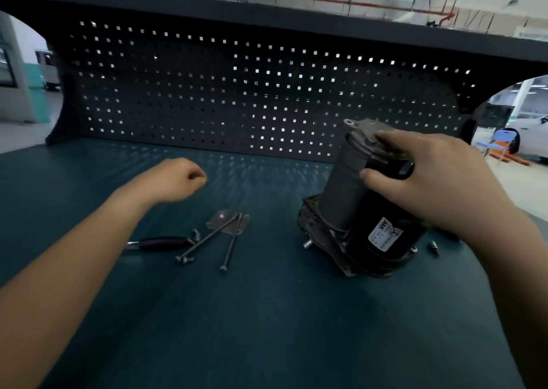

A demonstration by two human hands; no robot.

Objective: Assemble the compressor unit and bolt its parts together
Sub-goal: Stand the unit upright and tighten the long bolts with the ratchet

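left grip (181, 179) curled, apparently empty, above teal desk (267, 323) | long steel bolts (207, 238), thin grey metal plate (221, 219) loose mid-desk, unfitted | black-and-grey cylindrical compressor unit (355, 211) standing near right edge, right grip (421, 178) wrapped round its top | bolting seemingly ahead

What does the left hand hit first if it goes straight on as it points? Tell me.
Probably the pegboard. The left hand points forward and slightly right over the table, and its line passes left of the compressor. Depth is unclear, so this is a guess.
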